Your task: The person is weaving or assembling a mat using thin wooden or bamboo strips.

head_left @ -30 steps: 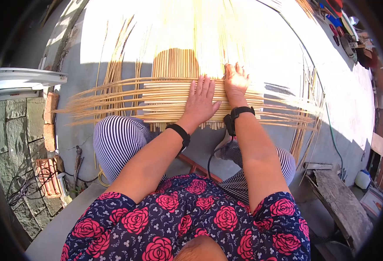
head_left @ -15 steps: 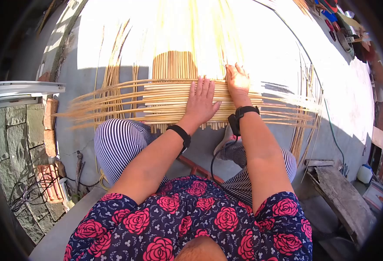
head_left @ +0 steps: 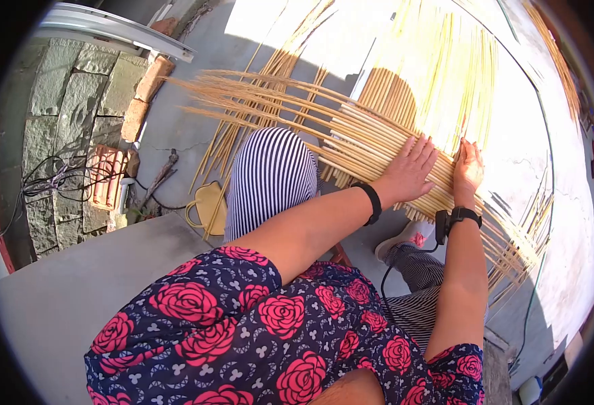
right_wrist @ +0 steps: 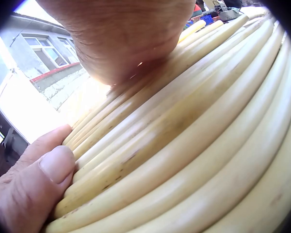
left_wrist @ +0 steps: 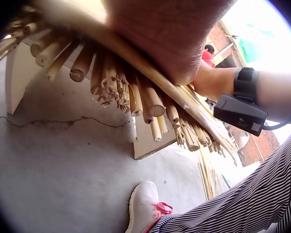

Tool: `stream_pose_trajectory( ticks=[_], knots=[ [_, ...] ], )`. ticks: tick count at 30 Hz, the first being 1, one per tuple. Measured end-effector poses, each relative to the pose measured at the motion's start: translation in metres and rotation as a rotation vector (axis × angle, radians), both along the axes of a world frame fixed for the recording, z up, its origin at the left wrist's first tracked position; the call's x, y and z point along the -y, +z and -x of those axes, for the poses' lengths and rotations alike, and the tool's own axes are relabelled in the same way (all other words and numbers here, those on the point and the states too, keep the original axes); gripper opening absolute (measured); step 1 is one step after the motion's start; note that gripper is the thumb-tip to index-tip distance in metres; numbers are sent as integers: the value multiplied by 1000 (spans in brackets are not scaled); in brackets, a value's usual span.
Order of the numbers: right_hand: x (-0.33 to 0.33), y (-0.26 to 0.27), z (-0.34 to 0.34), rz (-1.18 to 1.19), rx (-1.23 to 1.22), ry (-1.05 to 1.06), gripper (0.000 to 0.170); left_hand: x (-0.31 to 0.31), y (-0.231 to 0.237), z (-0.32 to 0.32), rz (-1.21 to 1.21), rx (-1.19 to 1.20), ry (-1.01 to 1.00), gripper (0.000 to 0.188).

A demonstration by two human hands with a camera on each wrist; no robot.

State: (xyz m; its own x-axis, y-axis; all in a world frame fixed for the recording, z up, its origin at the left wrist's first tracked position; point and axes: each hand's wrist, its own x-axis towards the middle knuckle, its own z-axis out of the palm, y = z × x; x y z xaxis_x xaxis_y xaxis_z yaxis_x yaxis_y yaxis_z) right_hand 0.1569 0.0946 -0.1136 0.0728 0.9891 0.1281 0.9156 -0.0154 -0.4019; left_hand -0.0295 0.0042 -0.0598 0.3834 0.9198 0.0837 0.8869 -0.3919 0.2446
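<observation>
A layer of pale, straight plant stalks with feathery tips lies side by side across a second layer of lengthwise stalks. My left hand rests flat on the crosswise stalks, fingers extended toward their far edge. Just right of it, my right hand lies on the same layer with its fingers at the far edge. In the left wrist view, cut stalk ends stick out below the crosswise layer. The left thumb presses on the stalks in the right wrist view. Each palm hides the stalks under it.
Loose stalks lie on the concrete floor beyond the left knee. A striped trouser knee is close to the layer's near side. Pale boards stand beneath the stalks. Black cables hang by the stone wall at left.
The head view has swung left, so hands and stalks appear farther right and tilted. Both hands stay on the crosswise layer, in nearly the same places.
</observation>
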Motion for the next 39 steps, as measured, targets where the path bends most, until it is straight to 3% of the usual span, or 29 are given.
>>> stream_pose_trajectory(
  ticks=[7, 8, 9, 10, 12, 14, 22, 23, 29, 32, 38, 39],
  knots=[
    [1, 0, -2, 15, 15, -8, 26, 3, -4, -3, 7, 12, 3, 74],
    [-4, -10, -10, -19, -41, 46, 27, 4, -3, -1, 7, 27, 2, 74],
    [-6, -1, -7, 95, -121, 22, 27, 3, -3, -1, 3, 49, -10, 74],
    [-4, -3, -6, 43, -195, 1, 25, 2, 1, -2, 23, 37, -11, 73],
    [10, 1, 10, -212, -21, -65, 21, 2, 2, -3, 32, 50, -17, 72],
    [33, 21, 35, -326, -31, -55, 21, 3, -2, -7, 37, 10, -20, 72],
    [60, 37, 54, -35, 38, -63, 18, 2, -1, -8, 62, -80, -8, 72],
    [59, 35, 56, -207, 45, -55, 18, 2, -1, -8, 53, -65, -5, 71],
    [60, 29, 55, -90, 27, -74, 19, 2, -4, -8, -7, -84, -23, 70],
    [59, 25, 55, -295, 40, -60, 21, 2, -5, -7, -11, -79, -28, 70],
    [59, 31, 56, -40, 38, -78, 20, 2, -5, -7, -14, -79, -28, 70],
    [59, 29, 56, -111, 31, -81, 20, 2, -4, -7, -6, -78, -28, 70]
  ],
)
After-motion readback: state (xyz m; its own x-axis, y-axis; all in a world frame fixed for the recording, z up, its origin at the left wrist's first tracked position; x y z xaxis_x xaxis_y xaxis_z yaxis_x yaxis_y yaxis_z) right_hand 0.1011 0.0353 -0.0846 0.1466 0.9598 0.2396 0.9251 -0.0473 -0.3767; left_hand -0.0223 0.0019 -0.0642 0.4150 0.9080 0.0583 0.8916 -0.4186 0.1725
